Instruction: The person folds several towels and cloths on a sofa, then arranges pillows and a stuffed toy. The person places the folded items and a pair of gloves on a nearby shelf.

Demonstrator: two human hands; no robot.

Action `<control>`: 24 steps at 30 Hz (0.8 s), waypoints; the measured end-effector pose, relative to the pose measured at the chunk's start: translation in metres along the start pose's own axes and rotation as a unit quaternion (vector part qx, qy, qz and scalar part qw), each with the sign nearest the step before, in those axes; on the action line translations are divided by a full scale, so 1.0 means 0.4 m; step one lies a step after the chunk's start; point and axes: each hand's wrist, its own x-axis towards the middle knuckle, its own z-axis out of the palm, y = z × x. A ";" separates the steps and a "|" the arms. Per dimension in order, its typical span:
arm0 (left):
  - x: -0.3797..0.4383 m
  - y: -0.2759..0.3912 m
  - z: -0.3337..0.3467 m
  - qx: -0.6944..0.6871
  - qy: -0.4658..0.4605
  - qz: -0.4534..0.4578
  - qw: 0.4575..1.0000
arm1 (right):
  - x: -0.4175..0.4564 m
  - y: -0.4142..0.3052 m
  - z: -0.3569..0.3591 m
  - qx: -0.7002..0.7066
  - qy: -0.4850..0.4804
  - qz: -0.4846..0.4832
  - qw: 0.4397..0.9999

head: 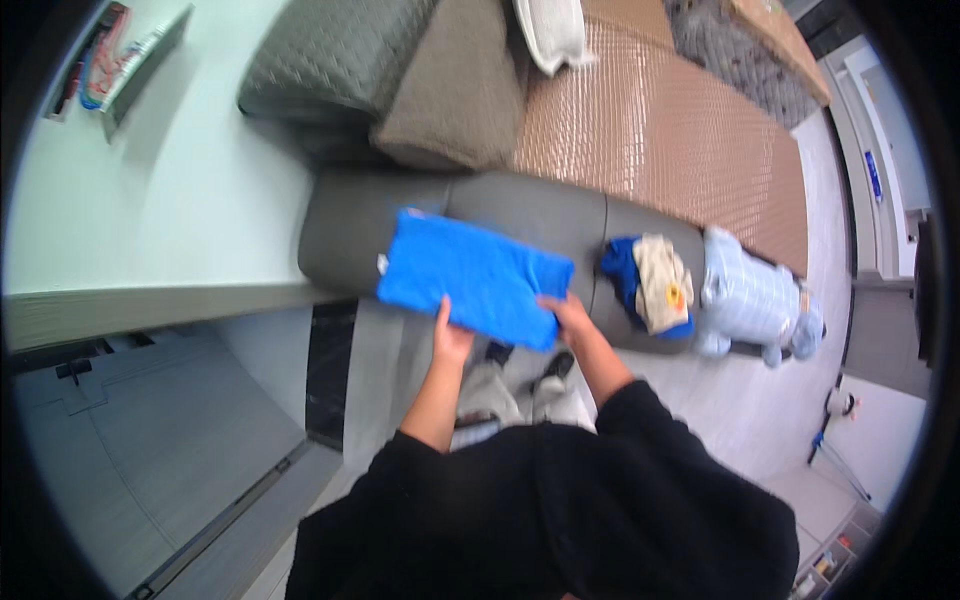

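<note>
A bright blue piece of cloth, folded into a long rectangle [480, 274], is held up in front of me over the grey padded seat [517, 206]. My left hand [452, 337] grips its near edge, thumb on top and fingers underneath. At its near right corner, my right hand [570, 319] holds it the same way. A small white tag [382, 264] sticks out at the cloth's left end. To the right on the seat lies a beige garment [660, 281] with a yellow and orange print, on top of a darker blue garment [621, 262].
Beside the clothes lies a pale blue animal-shaped plush cushion [754, 300]. Behind the seat are a shiny brown mat [667, 127], a brown cushion [465, 90] and a dark grey quilted cushion [337, 60]. A white wall [225, 195] borders the left side.
</note>
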 end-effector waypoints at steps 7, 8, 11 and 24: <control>0.042 0.185 0.005 0.094 0.031 0.064 0.993 | -0.077 -0.052 -0.142 -0.041 0.057 0.022 0.997; 0.055 0.202 0.000 0.113 0.048 0.049 0.991 | -0.075 -0.061 -0.151 -0.056 0.063 0.017 0.996; 0.078 0.229 0.004 0.333 0.127 0.020 0.934 | -0.087 -0.091 -0.145 -0.074 0.063 0.009 0.995; -0.001 0.204 0.163 0.478 0.008 -0.044 0.877 | -0.111 -0.171 -0.164 -0.179 0.064 0.029 0.981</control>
